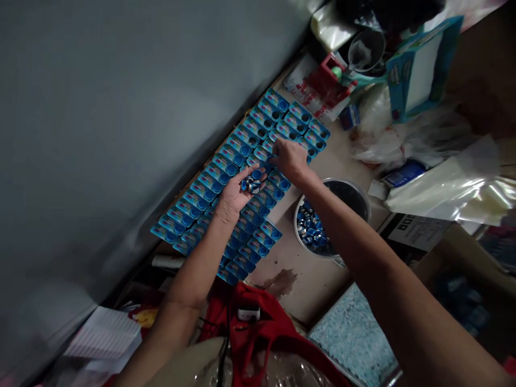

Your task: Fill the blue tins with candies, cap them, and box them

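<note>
Rows of blue printed blister cards point(197, 201) cover the table along the wall. Many near ones have a round blue piece in their hollow; several far ones show a dark hollow. My left hand point(237, 191) is palm up above the rows, cupping several small blue-and-silver round pieces point(252, 184). Just beyond it, my right hand point(291, 159) is over the cards with its fingers bent down and pressed together; whatever is at its fingertips is hidden. A round tub point(296, 228) holding many loose blue-and-silver pieces point(310, 226) stands partly under my right forearm.
A grey wall point(121, 97) borders the cards on the left. At the back right are a red plastic object point(328, 80), a blue-framed box point(423, 70) and crumpled clear bags point(379, 129). An open cardboard box point(439, 252) and a speckled light-blue surface point(350, 333) lie at the near right.
</note>
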The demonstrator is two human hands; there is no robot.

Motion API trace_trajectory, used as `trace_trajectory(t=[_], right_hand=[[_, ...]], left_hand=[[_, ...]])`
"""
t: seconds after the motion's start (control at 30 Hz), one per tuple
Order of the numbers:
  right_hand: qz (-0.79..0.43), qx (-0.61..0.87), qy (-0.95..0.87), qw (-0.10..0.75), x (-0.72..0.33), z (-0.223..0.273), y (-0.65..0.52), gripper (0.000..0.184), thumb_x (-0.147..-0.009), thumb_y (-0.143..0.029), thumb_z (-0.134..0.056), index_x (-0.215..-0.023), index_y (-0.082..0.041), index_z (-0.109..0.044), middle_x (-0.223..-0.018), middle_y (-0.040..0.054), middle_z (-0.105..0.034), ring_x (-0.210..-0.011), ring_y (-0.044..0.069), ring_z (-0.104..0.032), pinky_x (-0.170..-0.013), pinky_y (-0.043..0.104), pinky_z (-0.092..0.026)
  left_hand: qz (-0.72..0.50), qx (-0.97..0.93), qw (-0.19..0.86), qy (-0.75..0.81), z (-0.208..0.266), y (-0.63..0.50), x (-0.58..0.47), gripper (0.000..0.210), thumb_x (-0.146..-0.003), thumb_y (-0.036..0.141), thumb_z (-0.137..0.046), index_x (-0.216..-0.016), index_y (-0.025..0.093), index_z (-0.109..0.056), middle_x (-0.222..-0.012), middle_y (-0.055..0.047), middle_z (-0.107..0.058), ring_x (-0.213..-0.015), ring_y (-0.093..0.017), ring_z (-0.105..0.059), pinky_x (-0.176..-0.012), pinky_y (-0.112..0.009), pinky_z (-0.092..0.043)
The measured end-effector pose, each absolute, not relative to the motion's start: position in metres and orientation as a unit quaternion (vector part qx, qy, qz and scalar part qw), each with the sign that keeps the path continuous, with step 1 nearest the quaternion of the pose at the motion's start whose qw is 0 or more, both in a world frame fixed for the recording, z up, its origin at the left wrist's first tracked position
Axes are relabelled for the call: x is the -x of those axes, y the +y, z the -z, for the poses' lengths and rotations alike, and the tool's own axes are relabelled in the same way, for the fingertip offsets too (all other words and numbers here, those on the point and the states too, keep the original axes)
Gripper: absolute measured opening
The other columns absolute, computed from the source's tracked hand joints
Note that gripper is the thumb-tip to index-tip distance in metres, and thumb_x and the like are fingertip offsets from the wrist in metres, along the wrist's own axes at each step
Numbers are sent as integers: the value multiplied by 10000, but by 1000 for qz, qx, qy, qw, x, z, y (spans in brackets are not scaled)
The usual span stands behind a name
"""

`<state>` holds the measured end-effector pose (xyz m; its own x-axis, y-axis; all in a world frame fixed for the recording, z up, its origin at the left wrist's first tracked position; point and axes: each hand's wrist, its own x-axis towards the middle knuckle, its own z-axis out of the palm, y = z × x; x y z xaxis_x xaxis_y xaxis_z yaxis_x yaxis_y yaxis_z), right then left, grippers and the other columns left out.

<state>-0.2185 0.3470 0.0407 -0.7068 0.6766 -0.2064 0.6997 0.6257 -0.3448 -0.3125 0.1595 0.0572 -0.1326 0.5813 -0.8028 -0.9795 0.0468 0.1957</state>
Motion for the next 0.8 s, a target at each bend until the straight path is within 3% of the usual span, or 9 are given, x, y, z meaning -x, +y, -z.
trace_trajectory(t=[0.17, 0.3, 0.43, 0.53, 0.63, 0.7, 0.8], right_hand=[[287, -299, 910, -2, 200, -68, 289, 162, -979, -255, -720, -1096, -248, -833, -1074, 76, -775, -913, 232, -707, -799, 342, -484], [336, -307, 890, 27, 204, -67, 281, 117, -867, -183, -787, -959, -219, -850, -1030, 86, -781, -890, 239, -718, -814, 348, -518], [381, -349, 856, -22, 229, -59, 302, 156, -836, -153, -731, -925, -225, -838, -870, 31, -780, -831, 231, -731, -818, 354, -566], [346, -364, 862, -66, 258, -47, 326, 152, -829, -150, -722, -920, -219, -822, -912, 48, -794, -931, 268, -750, -910, 405, -588], [300, -369, 878, -42, 285, -27, 350, 84, -833, -156, -754, -883, -221, -774, -971, 73, -789, -1053, 319, -755, -992, 464, -590], [287, -374, 881, -23, 299, -11, 365, 61, -886, -213, -791, -881, -223, -731, -988, 75, -775, -1120, 347, -751, -1008, 494, -591], [288, -393, 873, -24, 313, 8, 385, 244, -980, -396, -835, -953, -210, -679, -1022, 80, -758, -1168, 363, -749, -996, 507, -592]], left_hand=[[-643, 278, 592, 399, -54, 164, 307, 249, -1119, 182, -587, -1161, 119, -824, -987, -88, -871, -916, -194, -847, -1013, -358, -682], [-647, 293, 585, 390, -51, 169, 306, 289, -1105, 135, -588, -1279, 118, -818, -974, -73, -871, -845, -169, -834, -948, -302, -685], [-667, 307, 574, 362, -57, 165, 315, 322, -1130, 161, -569, -1362, 103, -785, -1057, -118, -872, -971, -217, -860, -998, -336, -684], [-685, 316, 563, 338, -61, 159, 326, 347, -1165, 229, -538, -1409, 102, -749, -1135, -152, -867, -1112, -250, -856, -1039, -359, -682], [-695, 325, 546, 336, -63, 156, 334, 348, -1172, 254, -538, -1424, 109, -729, -1153, -154, -864, -1165, -255, -847, -1059, -362, -679], [-696, 325, 544, 337, -62, 156, 337, 348, -1170, 257, -541, -1433, 117, -721, -1163, -151, -864, -1177, -259, -844, -1081, -387, -677], [-694, 312, 557, 334, -59, 155, 339, 346, -1163, 265, -554, -1430, 122, -722, -1195, -154, -860, -1188, -267, -841, -1102, -413, -672]])
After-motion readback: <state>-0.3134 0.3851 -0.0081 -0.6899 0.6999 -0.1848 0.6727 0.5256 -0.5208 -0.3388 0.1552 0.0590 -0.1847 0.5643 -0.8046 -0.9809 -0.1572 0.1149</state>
